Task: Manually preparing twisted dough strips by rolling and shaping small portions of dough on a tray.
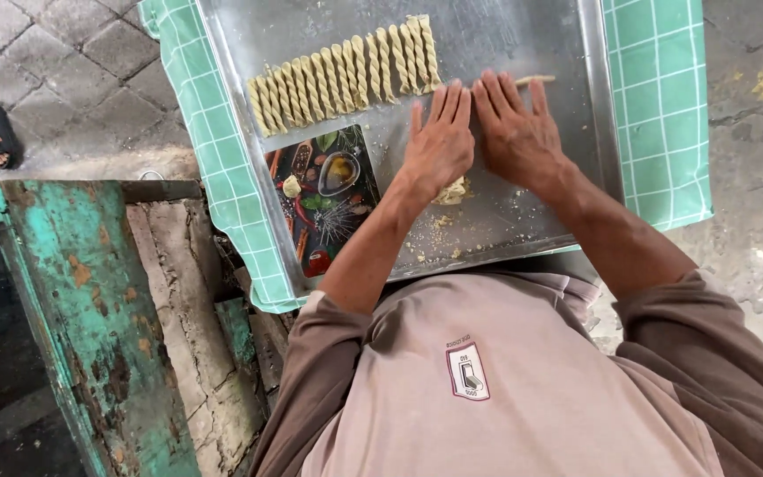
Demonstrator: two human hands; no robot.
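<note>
Both hands lay flat, palms down and fingers stretched together, on the shiny rectangular metal tray (496,40), side by side and almost touching at the forefingers. Under the right hand (518,132) ran a thin pale rope of dough (536,79); only its far end showed, poking out past the fingertips toward the tray's right rim, so its long axis ran across the tray, left to right, square to the fingers. The left hand (439,141) pressed beside it, and I could not tell whether the rope reached under that palm too. Neither grip was closed on anything: the fingers were extended and pressing, not pinching. A small lump of pale raw dough (454,191) sat just behind the heel of the left hand, nearer to that hand than to the other, with crumbs scattered toward the tray's near edge. Beyond the left fingertips a row of twisted yellow dough sticks (346,71) lay shoulder to shoulder, slanting up toward the far side, close to the fingers but apart from them. The bare room was on the right, between the right hand and the rim. A dark printed mat with pictured spices (324,199) lay at the left, and a green checked cloth (660,106) hung beneath the tray.
</note>
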